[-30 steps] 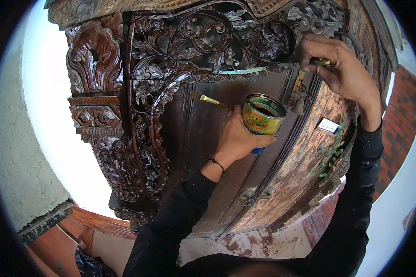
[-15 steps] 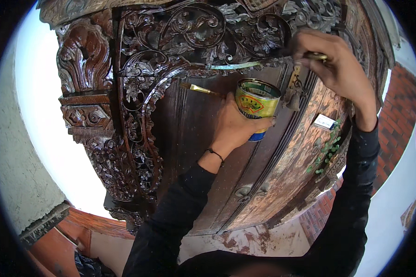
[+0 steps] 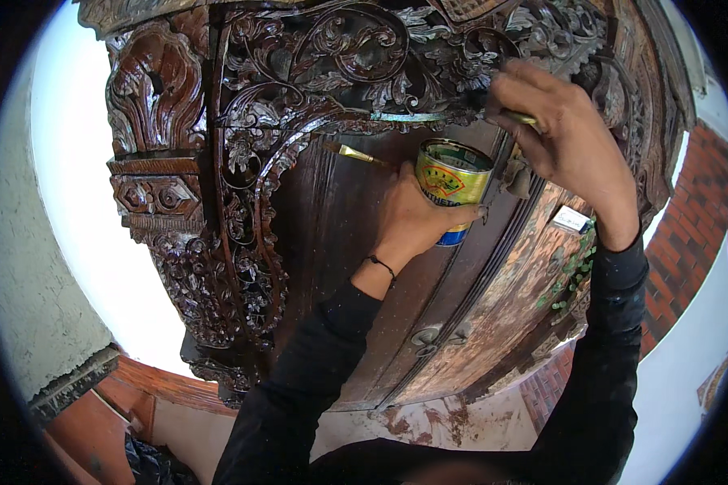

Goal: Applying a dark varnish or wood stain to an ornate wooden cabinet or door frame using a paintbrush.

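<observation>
My left hand is closed round an open paint tin with a yellow, green and blue label. The same hand also grips a flat paintbrush, its brass-coloured ferrule and bristles sticking out to the left. Higher up and to the right, my right hand is closed on a second paintbrush; only a bit of its brass-coloured metal shows between the fingers. That brush's tip is smeared and partly hidden against the dark carved wooden panel, which has a wet-looking gloss on its scrolls and leaves.
Below the carving is a dark wooden door with round metal pulls. A small bell hangs beside the tin. Paler, worn wood carries a white label and a green trailing plant. A carved post stands left.
My right hand has shifted left and slightly down along the carving with its brush. The left hand still holds the tin and brush; the whole view has shifted slightly.
</observation>
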A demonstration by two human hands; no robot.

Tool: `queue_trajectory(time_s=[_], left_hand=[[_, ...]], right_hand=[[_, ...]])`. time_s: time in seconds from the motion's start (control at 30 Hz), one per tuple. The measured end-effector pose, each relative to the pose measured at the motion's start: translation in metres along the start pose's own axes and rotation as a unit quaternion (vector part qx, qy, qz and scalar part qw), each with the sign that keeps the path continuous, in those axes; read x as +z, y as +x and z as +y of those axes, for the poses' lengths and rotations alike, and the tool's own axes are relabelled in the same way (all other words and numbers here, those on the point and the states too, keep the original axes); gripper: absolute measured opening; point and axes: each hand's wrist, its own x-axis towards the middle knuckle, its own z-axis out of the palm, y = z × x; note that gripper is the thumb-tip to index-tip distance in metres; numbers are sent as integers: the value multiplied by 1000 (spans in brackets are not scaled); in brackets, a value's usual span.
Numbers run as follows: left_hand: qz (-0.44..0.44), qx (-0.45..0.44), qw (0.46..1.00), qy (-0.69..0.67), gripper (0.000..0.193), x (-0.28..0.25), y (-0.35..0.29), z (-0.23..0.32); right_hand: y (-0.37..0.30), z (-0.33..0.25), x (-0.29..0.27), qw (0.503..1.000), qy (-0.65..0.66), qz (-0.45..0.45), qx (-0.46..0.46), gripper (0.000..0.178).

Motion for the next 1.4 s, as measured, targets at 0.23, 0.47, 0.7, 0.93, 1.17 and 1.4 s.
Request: queue_trajectory(time_s=[0.23,0.47,0.7,0.93,1.17,1.4], left_hand=[[19,5,1000,17,108,2,2,-7],[-24,-9,999,-20,107,0,2,2],[-17,4,999,-37,104,-1,4,-3],[21,15,999,27,97,-1,-3,-5],[17,3,1000,9,96,-3,-9,-4],[-14,-3,1000,4,104,-12,-15,-10]], right_hand=[[-6,15,-22,1000,-4,-21,18,32],[1,-6,6,998,0,-59,6,38],[14,0,16,998,-23,-47,-19,32],[-13,16,-16,995,85,48,36,25],[-26,9,-5,993,53,106,19,23],[-59,1,49,982,-39,135,128,33]])
